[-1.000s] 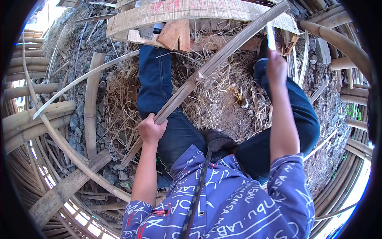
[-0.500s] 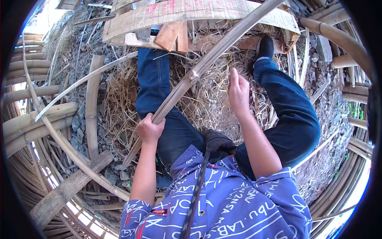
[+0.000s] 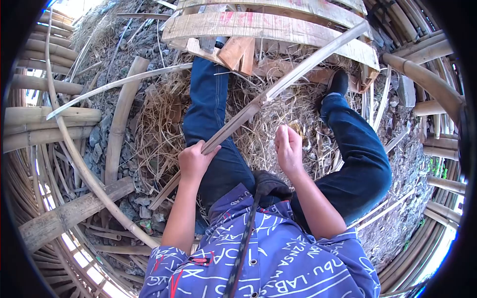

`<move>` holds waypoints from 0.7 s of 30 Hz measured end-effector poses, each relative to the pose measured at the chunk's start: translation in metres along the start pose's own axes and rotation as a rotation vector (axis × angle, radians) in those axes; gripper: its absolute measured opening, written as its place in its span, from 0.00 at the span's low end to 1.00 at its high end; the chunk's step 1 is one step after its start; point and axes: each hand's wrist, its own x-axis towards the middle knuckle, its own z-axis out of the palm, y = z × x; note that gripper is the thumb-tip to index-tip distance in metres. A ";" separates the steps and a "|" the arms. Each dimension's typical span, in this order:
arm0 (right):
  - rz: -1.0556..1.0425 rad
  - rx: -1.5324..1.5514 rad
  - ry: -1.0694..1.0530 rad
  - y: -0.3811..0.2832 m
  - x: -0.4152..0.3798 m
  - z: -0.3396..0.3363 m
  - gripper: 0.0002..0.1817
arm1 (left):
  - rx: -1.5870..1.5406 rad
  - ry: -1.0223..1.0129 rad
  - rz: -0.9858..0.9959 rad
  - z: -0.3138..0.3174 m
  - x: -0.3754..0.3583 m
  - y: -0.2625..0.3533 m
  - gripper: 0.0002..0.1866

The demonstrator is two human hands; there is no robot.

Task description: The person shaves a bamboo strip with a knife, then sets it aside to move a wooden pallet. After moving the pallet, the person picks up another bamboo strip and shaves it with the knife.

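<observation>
In the head view, the left hand grips the long bamboo strip, which slants over the left leg with its far end over the wooden planks. The right hand, fingers curled, hangs apart from it above straw-strewn ground. A thin curved strip crosses an upright bamboo pole to the left.

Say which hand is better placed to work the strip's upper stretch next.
Right, I'd judge. The left hand grips the strip low down, likely best kept there as the anchor. The right hand is off the strip and nearer its upper stretch.
</observation>
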 end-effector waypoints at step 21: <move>-0.404 -0.303 0.280 -0.155 -0.051 -0.065 0.07 | 0.070 0.180 0.318 -0.118 0.025 0.055 0.12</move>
